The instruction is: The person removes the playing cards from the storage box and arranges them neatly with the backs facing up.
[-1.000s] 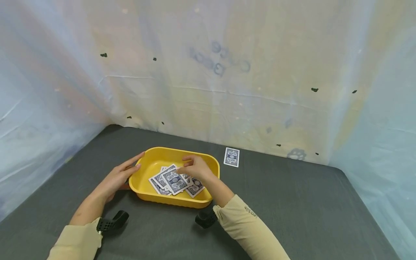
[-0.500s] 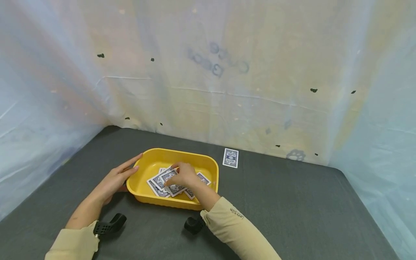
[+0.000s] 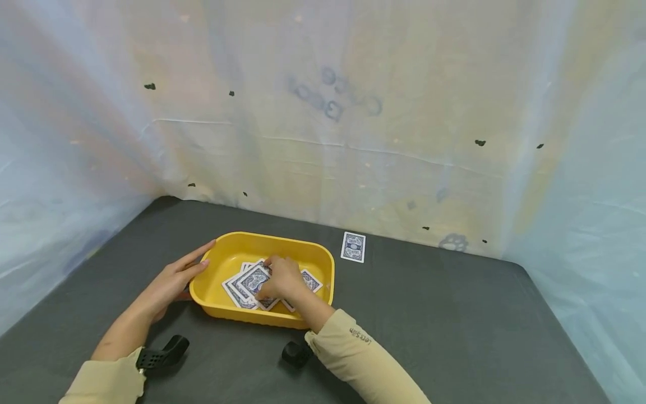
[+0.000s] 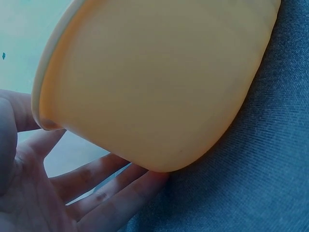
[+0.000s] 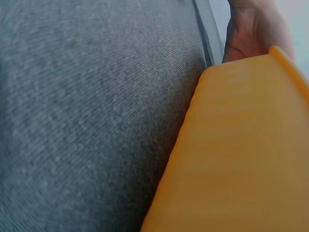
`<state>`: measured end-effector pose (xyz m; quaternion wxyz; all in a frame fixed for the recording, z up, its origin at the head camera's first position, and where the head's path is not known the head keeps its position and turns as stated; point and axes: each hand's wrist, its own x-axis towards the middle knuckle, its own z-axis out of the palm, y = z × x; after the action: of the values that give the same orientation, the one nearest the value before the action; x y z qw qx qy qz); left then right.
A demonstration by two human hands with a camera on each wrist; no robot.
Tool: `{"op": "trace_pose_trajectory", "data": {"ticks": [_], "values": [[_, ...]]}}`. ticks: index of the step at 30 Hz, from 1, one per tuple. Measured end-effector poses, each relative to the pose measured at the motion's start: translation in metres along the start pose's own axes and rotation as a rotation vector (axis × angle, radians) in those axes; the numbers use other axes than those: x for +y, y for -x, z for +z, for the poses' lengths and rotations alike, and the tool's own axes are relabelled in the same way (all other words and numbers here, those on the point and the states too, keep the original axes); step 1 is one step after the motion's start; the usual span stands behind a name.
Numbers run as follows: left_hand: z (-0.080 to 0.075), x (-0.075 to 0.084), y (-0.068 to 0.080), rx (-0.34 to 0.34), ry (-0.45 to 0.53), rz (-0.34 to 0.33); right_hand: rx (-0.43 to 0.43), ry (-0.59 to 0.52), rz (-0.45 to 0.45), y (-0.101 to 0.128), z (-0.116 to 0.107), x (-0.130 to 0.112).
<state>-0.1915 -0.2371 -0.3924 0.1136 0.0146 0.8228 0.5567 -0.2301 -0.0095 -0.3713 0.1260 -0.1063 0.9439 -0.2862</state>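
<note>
Yellow tub (image 3: 323,264) sat on the grey table (image 3: 454,325), a little toward 9 o'clock of the table's middle, its long sides running 9 to 3. Back wall sheet (image 3: 323,140) met the table at 12, well behind the tub; side sheets closed in at 9 and 3. Wide bare cloth lay from the tub's 3 o'clock edge out to the right sheet, and a band of it ran along 6 o'clock in front of the tub. One lone card (image 3: 353,247) lay face down at the tub's 1 o'clock, just off its corner, apart from the rim.

Left hand (image 3: 171,280) lay at the tub's 9 o'clock end, fingers straight and spread, touching the outer wall; the left wrist view showed the fingers (image 4: 111,193) under the tub's curved side (image 4: 154,87), gripping nothing.

Right hand (image 3: 282,279) was down inside the tub on the loose pile of cards (image 3: 247,283), fingers bent over them. Whether it pinched a card, I could not tell; the right wrist view showed only tub wall (image 5: 241,154) and cloth
</note>
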Motion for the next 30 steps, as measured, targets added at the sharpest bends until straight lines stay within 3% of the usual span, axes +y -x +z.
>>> {"op": "trace_pose_trajectory", "data": {"ticks": [8,18,30], "values": [[0.0,0.001,0.002,0.005,0.0,-0.004,-0.006,-0.041,0.033,0.0,-0.005,0.0],[-0.001,0.002,0.0,0.006,0.001,-0.008,-0.004,-0.285,-0.015,0.002,-0.021,0.011],[-0.001,0.001,0.001,0.0,-0.008,-0.006,0.11,-0.5,-0.06,0.014,-0.047,0.03]]}}
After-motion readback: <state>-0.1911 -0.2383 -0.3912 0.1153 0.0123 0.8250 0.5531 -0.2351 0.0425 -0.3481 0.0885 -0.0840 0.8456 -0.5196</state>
